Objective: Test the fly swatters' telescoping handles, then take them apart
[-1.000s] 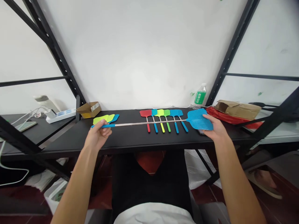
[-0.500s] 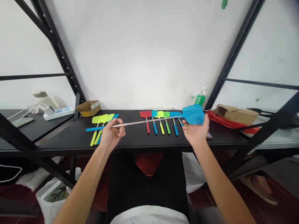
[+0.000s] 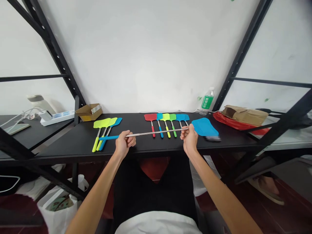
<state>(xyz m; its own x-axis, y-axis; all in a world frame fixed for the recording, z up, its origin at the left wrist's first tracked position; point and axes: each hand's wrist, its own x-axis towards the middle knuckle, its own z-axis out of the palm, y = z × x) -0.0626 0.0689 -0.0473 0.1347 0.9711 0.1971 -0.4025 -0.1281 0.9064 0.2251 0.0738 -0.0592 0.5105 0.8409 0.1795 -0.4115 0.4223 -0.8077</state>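
A blue fly swatter (image 3: 204,127) with a long metal rod stretches across in front of me, held between both hands above the table. My left hand (image 3: 124,143) is closed around the rod beside its blue handle. My right hand (image 3: 189,138) grips the rod's other end, just below the blue head. Beyond the rod lies a row of shorter swatters: a red one (image 3: 150,117), a yellow one (image 3: 166,117), a green one (image 3: 173,117) and several blue. To the left, two yellow swatters (image 3: 98,123) and a blue swatter (image 3: 117,122) overlap.
The black table (image 3: 73,143) stands against a white wall. On it are an open cardboard box (image 3: 89,112), a bottle with a green label (image 3: 207,101) and a brown package on a red bag (image 3: 243,117). A power strip (image 3: 58,117) lies at left. Black shelf posts rise both sides.
My right hand has gone from lying open under the swatter's head to gripping the rod below it. The left hand has shifted slightly right, and the swatter sits a little lower.
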